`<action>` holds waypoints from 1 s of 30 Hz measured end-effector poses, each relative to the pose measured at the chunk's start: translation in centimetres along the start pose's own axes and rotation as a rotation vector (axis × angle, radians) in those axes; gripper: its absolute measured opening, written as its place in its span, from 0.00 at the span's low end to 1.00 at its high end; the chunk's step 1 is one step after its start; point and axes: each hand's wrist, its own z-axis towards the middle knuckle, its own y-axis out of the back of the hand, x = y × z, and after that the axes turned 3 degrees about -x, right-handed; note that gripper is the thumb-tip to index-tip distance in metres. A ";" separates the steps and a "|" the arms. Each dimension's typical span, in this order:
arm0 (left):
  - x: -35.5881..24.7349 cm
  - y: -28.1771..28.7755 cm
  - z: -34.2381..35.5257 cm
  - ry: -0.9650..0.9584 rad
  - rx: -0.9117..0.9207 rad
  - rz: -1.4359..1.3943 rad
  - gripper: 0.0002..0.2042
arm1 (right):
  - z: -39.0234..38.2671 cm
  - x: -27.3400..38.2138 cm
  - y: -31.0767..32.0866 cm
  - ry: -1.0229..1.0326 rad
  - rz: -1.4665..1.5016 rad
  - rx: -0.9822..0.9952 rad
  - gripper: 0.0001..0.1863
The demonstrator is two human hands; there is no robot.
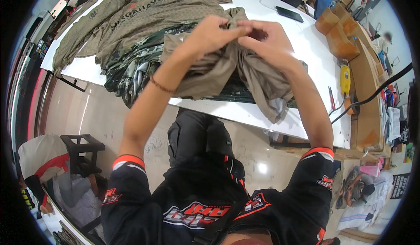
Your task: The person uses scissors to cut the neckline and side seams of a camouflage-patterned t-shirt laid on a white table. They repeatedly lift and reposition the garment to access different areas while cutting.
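A tan garment (210, 81) is gathered up between my hands over the table, its folds hanging down to the front edge. My left hand (209, 36) and my right hand (270, 41) meet at its upper part. The fingers of both are closed on the bunched cloth, thumbs toward each other. Just what part of the garment they pinch is hidden. Beneath and to the left lies a pile of dark green camouflage garments (124, 72). Behind it a tan shirt (153, 19) with dark lettering is spread out.
The white table (310, 76) carries a phone (289, 14) at the back right. A yellow corded tool (345, 78) and red-handled snips (331, 98) lie near its right edge, beside cardboard boxes (341, 37). A black stool (83, 146) stands lower left; another person (361, 188) is lower right.
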 end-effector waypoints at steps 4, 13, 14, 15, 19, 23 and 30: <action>-0.1 -3.5 -3.6 -0.143 -0.250 0.197 0.20 | 1.2 -1.6 1.8 -0.292 0.243 0.174 0.14; -1.6 -7.2 -7.5 -0.209 -0.463 0.237 0.16 | 12.9 -6.9 -0.4 -0.217 -0.563 0.100 0.29; -1.8 -7.2 -7.9 -0.189 -0.459 0.264 0.16 | 14.0 -7.1 -0.8 -0.193 -0.647 0.140 0.26; -1.8 -7.1 -8.4 -0.158 -0.462 0.291 0.16 | 15.6 -7.1 -1.4 -0.215 -0.673 0.223 0.22; -0.9 -7.7 -10.2 -0.153 -0.504 0.335 0.18 | 21.6 -13.0 -1.9 0.147 -0.748 0.589 0.17; -1.4 -10.1 -10.2 -0.159 -0.441 0.443 0.19 | 26.0 -19.6 4.3 0.332 -0.857 0.678 0.12; -2.2 -12.9 -9.8 0.125 -0.536 0.589 0.18 | 20.3 -13.2 1.7 -0.054 -0.722 0.634 0.10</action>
